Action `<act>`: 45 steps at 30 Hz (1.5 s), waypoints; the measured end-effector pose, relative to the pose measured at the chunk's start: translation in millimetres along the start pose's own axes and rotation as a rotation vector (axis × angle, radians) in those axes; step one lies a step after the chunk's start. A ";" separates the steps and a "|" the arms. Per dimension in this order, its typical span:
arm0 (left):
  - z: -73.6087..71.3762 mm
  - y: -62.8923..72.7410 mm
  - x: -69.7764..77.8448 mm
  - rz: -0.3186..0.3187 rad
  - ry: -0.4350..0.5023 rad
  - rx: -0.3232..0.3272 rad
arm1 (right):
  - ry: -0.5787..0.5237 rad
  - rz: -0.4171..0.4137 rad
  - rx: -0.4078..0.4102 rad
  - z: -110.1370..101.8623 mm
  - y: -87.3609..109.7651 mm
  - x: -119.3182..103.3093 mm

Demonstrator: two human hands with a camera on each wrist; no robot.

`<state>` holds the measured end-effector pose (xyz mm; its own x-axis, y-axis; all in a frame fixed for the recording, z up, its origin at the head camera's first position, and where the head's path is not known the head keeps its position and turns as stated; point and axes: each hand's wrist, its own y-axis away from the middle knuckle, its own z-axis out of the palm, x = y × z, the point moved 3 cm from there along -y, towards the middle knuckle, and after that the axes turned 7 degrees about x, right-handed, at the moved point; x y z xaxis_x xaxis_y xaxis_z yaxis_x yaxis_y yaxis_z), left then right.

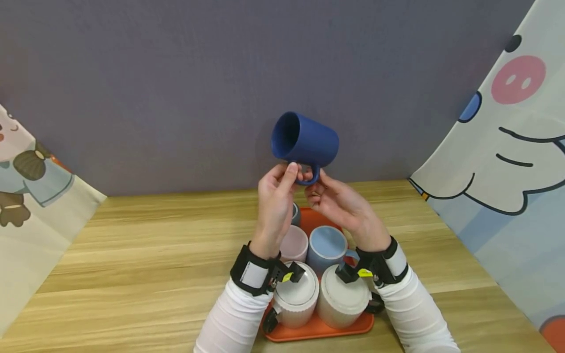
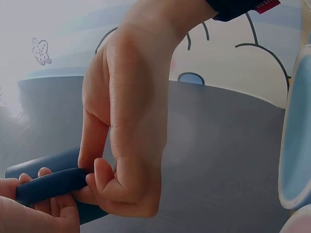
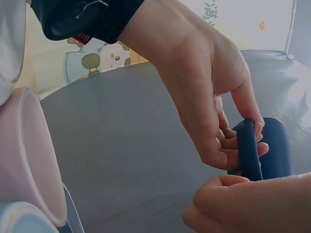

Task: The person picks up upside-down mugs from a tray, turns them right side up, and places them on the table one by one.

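Observation:
A dark blue mug (image 1: 314, 142) is held up above the table, lying on its side with its mouth to the left and its handle (image 1: 314, 175) pointing down. Near the mouth end, my left hand (image 1: 277, 198) pinches the handle between thumb and fingers. From the other side my right hand (image 1: 348, 208) grips the same handle; its thumb and fingers close on it in the right wrist view, where the mug (image 3: 276, 145) is partly covered. The left wrist view shows both hands meeting at the handle (image 2: 53, 185).
Below my hands an orange-red tray (image 1: 320, 334) bears a pink mug (image 1: 294, 242), a light blue mug (image 1: 327, 247), a grey cup (image 1: 295, 215) mostly hidden, and two white cups (image 1: 296, 294) with flat tops and black handles. A grey wall (image 1: 176, 98) stands behind the wooden table (image 1: 176, 264).

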<state>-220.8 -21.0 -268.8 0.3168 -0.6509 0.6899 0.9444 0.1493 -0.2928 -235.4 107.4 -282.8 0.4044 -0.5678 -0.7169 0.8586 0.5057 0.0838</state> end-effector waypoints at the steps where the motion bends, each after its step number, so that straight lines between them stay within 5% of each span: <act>1: -0.1 0.0 -0.7 -0.001 0.004 -0.003 | -0.005 0.004 -0.009 -0.2 0.0 0.1; 19: -0.1 -2.5 -3.5 -0.049 0.053 0.026 | -0.096 0.070 0.028 -7.5 0.4 -1.3; 35: -36.1 -16.9 19.9 0.059 -0.063 0.106 | 0.460 -0.088 0.000 -15.5 20.3 -21.5; 45: -60.9 -25.5 27.9 0.065 -0.111 0.201 | 0.650 -0.242 0.173 -32.0 29.2 -33.8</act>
<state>-241.3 -88.3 -282.4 0.3744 -0.5510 0.7458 0.9167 0.3408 -0.2084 -234.2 162.1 -278.3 -0.0271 -0.1221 -0.9921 0.9600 0.2734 -0.0599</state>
